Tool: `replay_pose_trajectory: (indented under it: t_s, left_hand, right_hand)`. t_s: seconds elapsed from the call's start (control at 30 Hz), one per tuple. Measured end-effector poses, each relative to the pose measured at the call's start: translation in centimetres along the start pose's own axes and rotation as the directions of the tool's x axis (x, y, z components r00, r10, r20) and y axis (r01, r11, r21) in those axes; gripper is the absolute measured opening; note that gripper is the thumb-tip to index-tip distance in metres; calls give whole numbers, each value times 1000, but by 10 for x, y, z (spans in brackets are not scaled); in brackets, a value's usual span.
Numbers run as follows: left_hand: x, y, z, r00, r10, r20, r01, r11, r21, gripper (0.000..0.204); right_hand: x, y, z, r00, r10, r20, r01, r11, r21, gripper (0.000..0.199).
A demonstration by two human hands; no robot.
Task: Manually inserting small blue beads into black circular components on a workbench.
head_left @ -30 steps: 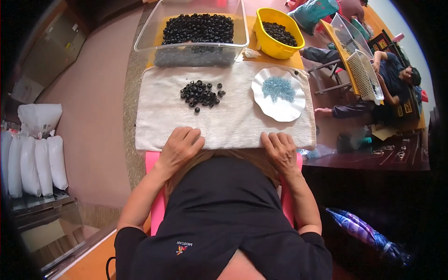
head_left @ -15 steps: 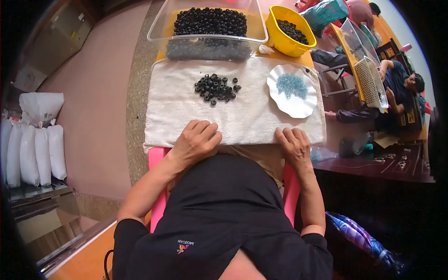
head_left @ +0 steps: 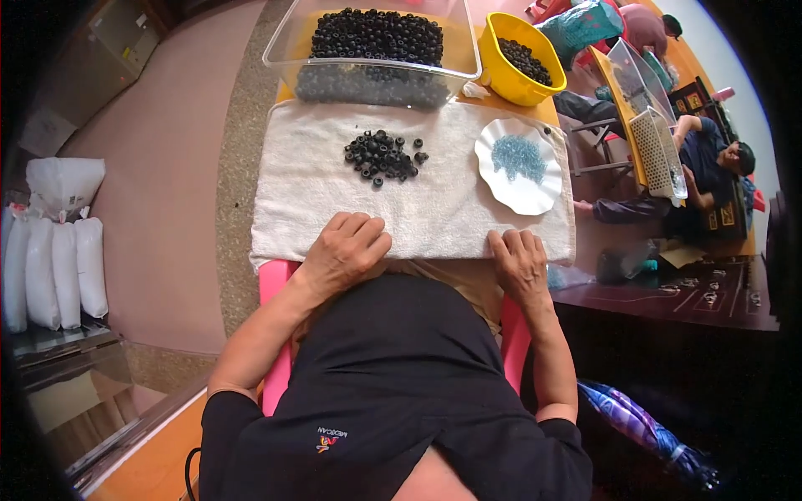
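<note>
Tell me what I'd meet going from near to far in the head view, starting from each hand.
Left side: left hand → pile of black beads → clear plastic bin.
Right side: right hand → white wavy-edged plate → yellow tub.

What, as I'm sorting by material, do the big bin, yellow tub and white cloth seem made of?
Bin: probably clear, glossy plastic; black beads show through. Yellow tub: likely opaque plastic, smooth, evenly coloured. White cloth: matte fabric, fibre uncertain; textured surface.
</note>
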State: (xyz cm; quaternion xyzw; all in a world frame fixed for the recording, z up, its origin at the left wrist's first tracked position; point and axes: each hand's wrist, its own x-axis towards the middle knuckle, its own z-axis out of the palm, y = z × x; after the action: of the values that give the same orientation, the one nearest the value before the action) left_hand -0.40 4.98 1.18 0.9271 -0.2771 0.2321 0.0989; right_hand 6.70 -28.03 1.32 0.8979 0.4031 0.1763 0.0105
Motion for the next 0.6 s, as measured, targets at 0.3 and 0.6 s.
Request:
replay_pose_trajectory:
  t_s: [0.3, 0.6]
  left_hand:
    - [-1, -3, -1, 998, 21, -56, -20, 1000, 16, 22]
    - [-17, 4, -23, 999, -53, 9, 53, 994, -95, 25]
  right_hand:
    - [8, -6, -19, 999, 6, 32, -6, 1000, 28, 26]
    - [-10, -6, -22, 997, 8, 74, -7, 1000, -16, 28]
